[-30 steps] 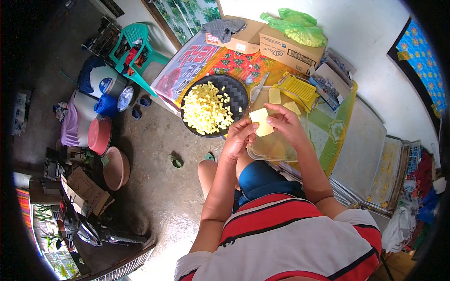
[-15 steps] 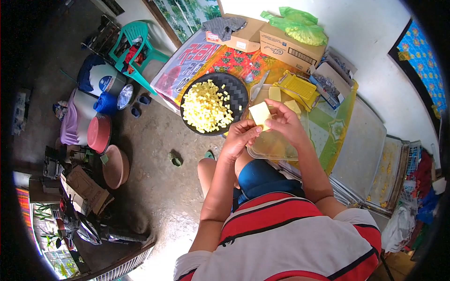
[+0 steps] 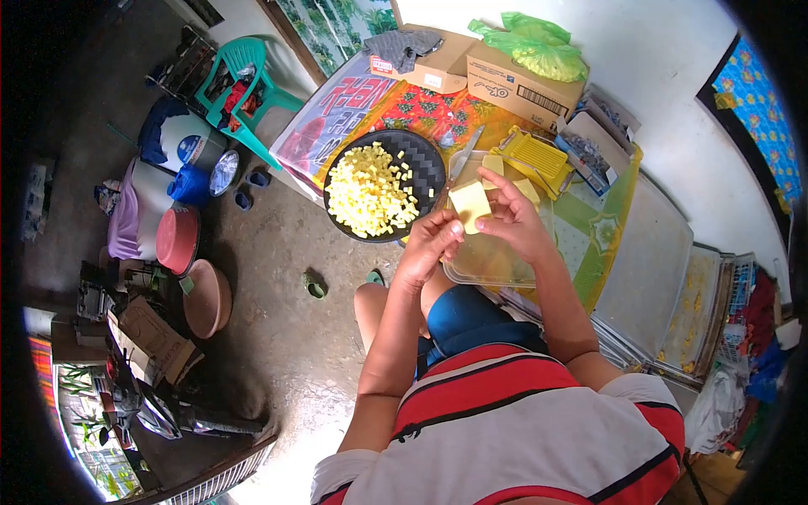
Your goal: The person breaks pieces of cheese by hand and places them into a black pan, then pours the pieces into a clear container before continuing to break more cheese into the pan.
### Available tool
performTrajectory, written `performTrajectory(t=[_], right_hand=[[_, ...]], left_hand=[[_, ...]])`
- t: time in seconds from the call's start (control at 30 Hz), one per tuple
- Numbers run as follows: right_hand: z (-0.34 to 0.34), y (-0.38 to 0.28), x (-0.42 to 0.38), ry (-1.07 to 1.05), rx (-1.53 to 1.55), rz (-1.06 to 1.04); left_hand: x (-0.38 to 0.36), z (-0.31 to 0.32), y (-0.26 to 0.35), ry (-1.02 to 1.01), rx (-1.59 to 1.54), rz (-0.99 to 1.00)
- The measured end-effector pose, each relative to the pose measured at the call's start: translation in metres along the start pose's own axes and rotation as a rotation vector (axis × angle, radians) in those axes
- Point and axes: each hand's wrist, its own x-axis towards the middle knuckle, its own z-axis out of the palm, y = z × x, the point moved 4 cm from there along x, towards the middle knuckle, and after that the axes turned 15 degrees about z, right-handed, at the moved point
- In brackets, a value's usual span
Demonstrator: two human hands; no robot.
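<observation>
A flat pale-yellow slice (image 3: pixel 470 204) is held up between both hands, above a clear plastic tub (image 3: pixel 471 271). My left hand (image 3: pixel 433 246) pinches its lower left edge. The fingers of my right hand (image 3: pixel 515 220) grip its right side. More yellow pieces (image 3: pixel 493 165) lie in the tub behind the hands. To the left, a black round tray (image 3: pixel 427 162) bears a heap of small yellow cubes (image 3: pixel 367 192). A knife (image 3: pixel 467 153) lies at the tub's far left corner, near a yellow slicer (image 3: pixel 535 159).
Cardboard boxes (image 3: pixel 513 88) with a green plastic bag (image 3: pixel 539 49) stand at the table's back. Large flat trays (image 3: pixel 644 252) are at the right. A green chair (image 3: pixel 244 101), basins (image 3: pixel 207 301) and a slipper (image 3: pixel 315 284) are on the floor at left.
The slice has turned slightly in the hands. The fingers of my right hand have shifted a little, with the index finger now stretched farther up and left.
</observation>
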Motion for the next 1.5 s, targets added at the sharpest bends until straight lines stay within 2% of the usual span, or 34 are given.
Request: performTrajectory(t=[0.1, 0.13, 0.2, 0.27, 0.33, 0.37, 0.43, 0.5, 0.6, 0.8, 0.9, 1.4, 1.5], right_hand=[[-0.013, 0.019, 0.007, 0.04, -0.045, -0.096], [-0.016, 0.018, 0.008, 0.026, -0.218, -0.231], [-0.015, 0.01, 0.007, -0.003, -0.564, -0.502], [-0.008, 0.007, 0.003, 0.103, -0.684, -0.567], [-0.002, 0.002, 0.0, 0.183, -0.616, -0.549], [-0.001, 0.001, 0.0, 0.209, -0.488, -0.498], [-0.006, 0.0, 0.001, 0.193, -0.183, -0.279], [-0.011, 0.003, 0.0, 0.108, 0.169, 0.059], [0.001, 0.001, -0.005, -0.009, 0.057, 0.097], [0.007, -0.005, -0.006, 0.034, -0.05, -0.017], [0.011, -0.01, -0.009, 0.021, -0.074, -0.111], [0.01, -0.014, -0.011, -0.014, -0.018, -0.003], [0.011, -0.015, -0.012, 0.015, -0.051, -0.003]], left_hand=[[-0.001, -0.007, -0.001, 0.081, -0.016, -0.207], [-0.001, -0.008, -0.003, -0.002, -0.056, -0.256], [-0.002, -0.003, -0.006, 0.044, -0.189, -0.311], [-0.002, 0.003, -0.004, 0.094, -0.249, -0.315], [0.001, 0.004, -0.001, 0.098, -0.288, -0.271], [0.003, 0.005, 0.0, 0.098, -0.308, -0.249], [0.005, 0.003, 0.004, 0.123, -0.261, -0.154], [0.006, 0.003, 0.006, 0.15, -0.215, -0.059], [0.006, 0.003, 0.009, 0.145, -0.082, 0.027], [-0.001, 0.009, 0.019, 0.105, -0.244, -0.033], [-0.004, 0.005, 0.016, 0.003, -0.177, -0.025], [-0.006, 0.005, 0.02, -0.08, -0.097, -0.021], [0.0, 0.004, 0.02, -0.011, -0.079, 0.013]])
